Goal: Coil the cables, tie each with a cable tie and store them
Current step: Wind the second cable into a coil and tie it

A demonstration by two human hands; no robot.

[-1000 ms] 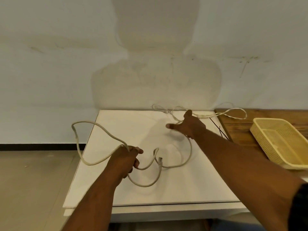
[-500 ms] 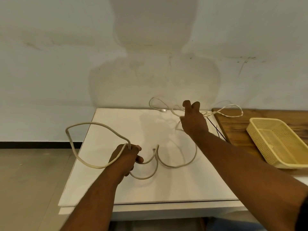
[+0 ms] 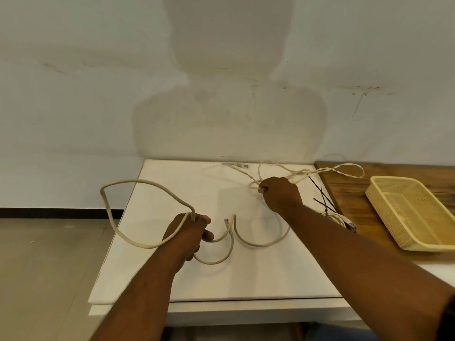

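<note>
A beige cable [image 3: 138, 243] hangs in a wide loop off the left edge of the white table [image 3: 246, 279]. My left hand [image 3: 189, 233] grips that cable near the table's middle left, and smaller loops with a clear plug [image 3: 227, 223] curve to its right. My right hand [image 3: 280, 195] is closed on the same cable farther back, among a thinner twisted cream cable [image 3: 344, 168] that loops toward the right. Black cable ties [image 3: 323, 200] lie just right of my right hand.
A yellow plastic basket [image 3: 394, 217] stands on a wooden surface [image 3: 352, 193] to the right of the white table. A white wall is right behind the table. Grey floor lies to the left.
My right hand went from open and reaching toward the back of the table to closed on the cable. My left hand kept its grip, and the big loop shifted slightly.
</note>
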